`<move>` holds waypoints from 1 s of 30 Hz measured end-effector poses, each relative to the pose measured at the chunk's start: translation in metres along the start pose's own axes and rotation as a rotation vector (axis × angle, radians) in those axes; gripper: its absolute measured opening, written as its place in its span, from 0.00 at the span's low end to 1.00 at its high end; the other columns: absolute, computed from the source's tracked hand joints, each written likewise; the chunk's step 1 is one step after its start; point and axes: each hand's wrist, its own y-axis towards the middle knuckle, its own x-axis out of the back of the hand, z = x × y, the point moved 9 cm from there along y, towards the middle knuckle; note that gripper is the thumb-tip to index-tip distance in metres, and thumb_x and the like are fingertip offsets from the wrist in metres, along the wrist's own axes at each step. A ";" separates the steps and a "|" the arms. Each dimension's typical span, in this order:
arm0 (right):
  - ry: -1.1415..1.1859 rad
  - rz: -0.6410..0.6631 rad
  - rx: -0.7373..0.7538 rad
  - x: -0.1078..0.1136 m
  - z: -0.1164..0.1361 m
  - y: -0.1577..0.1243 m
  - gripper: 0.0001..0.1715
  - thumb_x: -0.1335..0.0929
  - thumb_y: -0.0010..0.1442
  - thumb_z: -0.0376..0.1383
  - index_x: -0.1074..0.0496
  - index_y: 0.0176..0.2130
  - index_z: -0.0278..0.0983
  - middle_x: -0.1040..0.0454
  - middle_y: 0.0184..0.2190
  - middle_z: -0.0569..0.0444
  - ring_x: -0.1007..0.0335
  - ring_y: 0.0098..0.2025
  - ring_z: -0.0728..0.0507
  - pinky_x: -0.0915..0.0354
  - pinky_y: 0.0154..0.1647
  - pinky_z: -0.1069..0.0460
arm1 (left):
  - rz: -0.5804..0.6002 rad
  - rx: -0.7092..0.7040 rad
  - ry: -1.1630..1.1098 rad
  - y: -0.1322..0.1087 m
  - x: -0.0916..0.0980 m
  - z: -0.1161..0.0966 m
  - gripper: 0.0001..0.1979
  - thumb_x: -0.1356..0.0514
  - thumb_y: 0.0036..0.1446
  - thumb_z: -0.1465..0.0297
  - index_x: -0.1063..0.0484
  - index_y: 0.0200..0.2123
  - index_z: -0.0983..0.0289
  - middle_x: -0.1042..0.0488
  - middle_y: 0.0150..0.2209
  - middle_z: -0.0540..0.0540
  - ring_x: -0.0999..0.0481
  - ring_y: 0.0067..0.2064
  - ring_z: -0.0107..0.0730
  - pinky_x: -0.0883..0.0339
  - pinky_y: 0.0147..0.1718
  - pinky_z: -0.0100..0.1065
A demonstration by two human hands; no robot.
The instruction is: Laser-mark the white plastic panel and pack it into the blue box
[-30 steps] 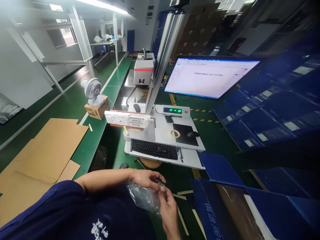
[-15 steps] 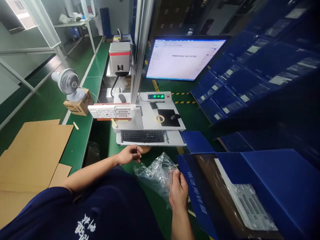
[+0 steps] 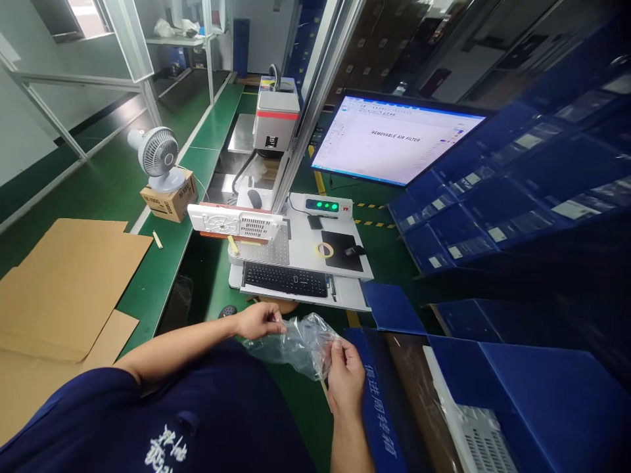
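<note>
Both hands pinch clear plastic bag (image 3: 300,343): L hand (image 3: 259,320) on its left end, R hand (image 3: 346,378) on right edge; bag stretched between them, long axis approx left-right, just below keyboard (image 3: 284,279).

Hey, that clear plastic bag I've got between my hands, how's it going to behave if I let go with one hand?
The clear plastic bag looks crumpled and thin, so it will probably flop and hang limp from whichever hand keeps it. It sags between the left hand and right hand, which suggests very little weight. Its glossy film may be slippery, so a light pinch could slide.
</note>
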 end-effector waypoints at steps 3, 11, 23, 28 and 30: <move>-0.003 0.082 -0.081 -0.002 -0.021 0.002 0.49 0.21 0.44 0.72 0.22 0.48 0.39 0.16 0.41 0.48 0.20 0.41 0.36 0.24 0.45 0.43 | -0.096 0.017 -0.054 0.003 0.020 0.001 0.29 0.21 0.52 0.48 0.27 0.35 0.64 0.26 0.26 0.46 0.33 0.28 0.25 0.44 0.27 0.29; -0.129 0.225 -0.272 -0.005 -0.037 -0.011 0.62 0.29 0.54 0.78 0.28 0.70 0.44 0.28 0.72 0.40 0.28 0.71 0.25 0.23 0.61 0.39 | 0.079 0.039 0.009 0.001 -0.019 0.009 0.34 0.20 0.43 0.40 0.27 0.32 0.62 0.30 0.26 0.44 0.36 0.28 0.25 0.45 0.27 0.31; -0.323 0.520 -0.175 -0.042 -0.049 -0.028 0.49 0.20 0.46 0.61 0.23 0.58 0.36 0.25 0.32 0.57 0.28 0.31 0.42 0.33 0.34 0.47 | 0.209 0.122 0.479 -0.016 0.030 0.015 0.39 0.18 0.45 0.45 0.21 0.54 0.57 0.19 0.35 0.50 0.19 0.38 0.40 0.31 0.36 0.34; -0.583 0.562 -0.034 -0.023 -0.062 -0.016 0.36 0.26 0.51 0.63 0.19 0.47 0.41 0.32 0.26 0.60 0.30 0.30 0.41 0.34 0.35 0.46 | 0.271 0.247 0.882 -0.029 0.046 0.041 0.28 0.21 0.54 0.60 0.18 0.58 0.56 0.12 0.43 0.60 0.13 0.50 0.58 0.23 0.43 0.43; -0.733 0.605 0.011 -0.034 -0.062 -0.015 0.34 0.28 0.49 0.63 0.19 0.44 0.43 0.24 0.30 0.54 0.24 0.35 0.37 0.32 0.39 0.45 | 0.222 0.228 0.919 -0.029 0.041 0.040 0.15 0.29 0.63 0.62 0.15 0.53 0.55 0.12 0.46 0.60 0.12 0.52 0.56 0.21 0.44 0.43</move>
